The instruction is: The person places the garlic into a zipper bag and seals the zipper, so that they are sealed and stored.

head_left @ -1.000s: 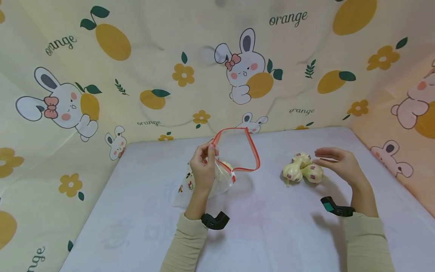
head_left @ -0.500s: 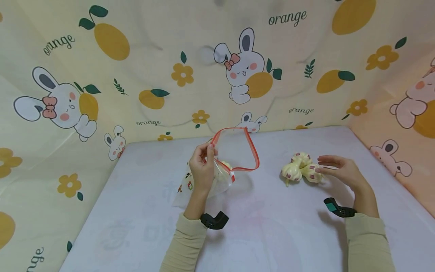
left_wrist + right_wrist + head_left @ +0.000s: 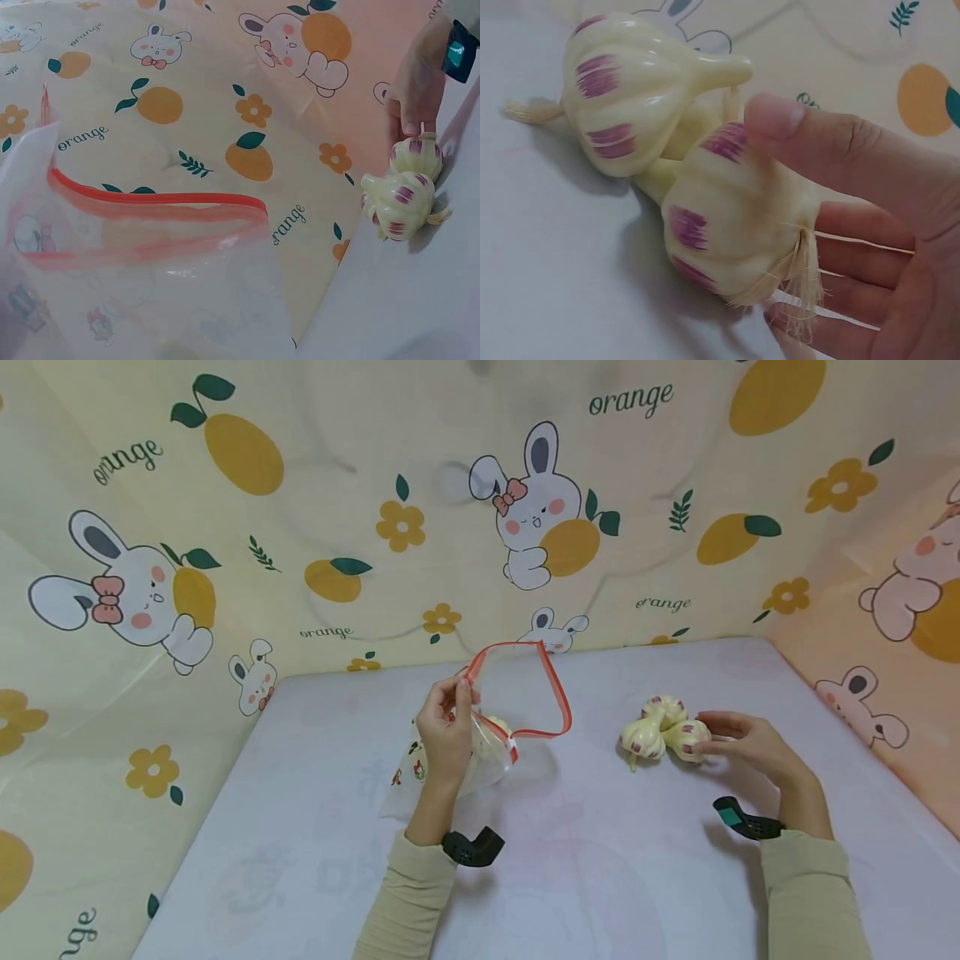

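Pinched by its red rim in my left hand point(image 3: 448, 731) is a clear zip bag point(image 3: 411, 785) printed with small cartoon figures. Its mouth gapes toward the right, and something pale yellow shows inside, mostly hidden. At the right, three garlic bulbs point(image 3: 642, 741) with purple patches lie together on the table. My right hand point(image 3: 756, 750) holds the rightmost garlic bulb point(image 3: 735, 210) between thumb and fingers. In the right wrist view the thumb lies on top of it, while the fingertips are partly hidden behind it. The left wrist view shows the bag's red zip edge point(image 3: 165, 198) spread apart.
A white table point(image 3: 315, 877) lies under everything. Cream cloth point(image 3: 450, 468) printed with rabbits and oranges rises behind it and at both sides. Black wrist cameras point(image 3: 474, 847) sit on both wrists.
My right hand first drew slightly back and down, then moved left onto the rightmost garlic bulb, its thumb and fingers closing around it. The left hand and the bag stay in place.
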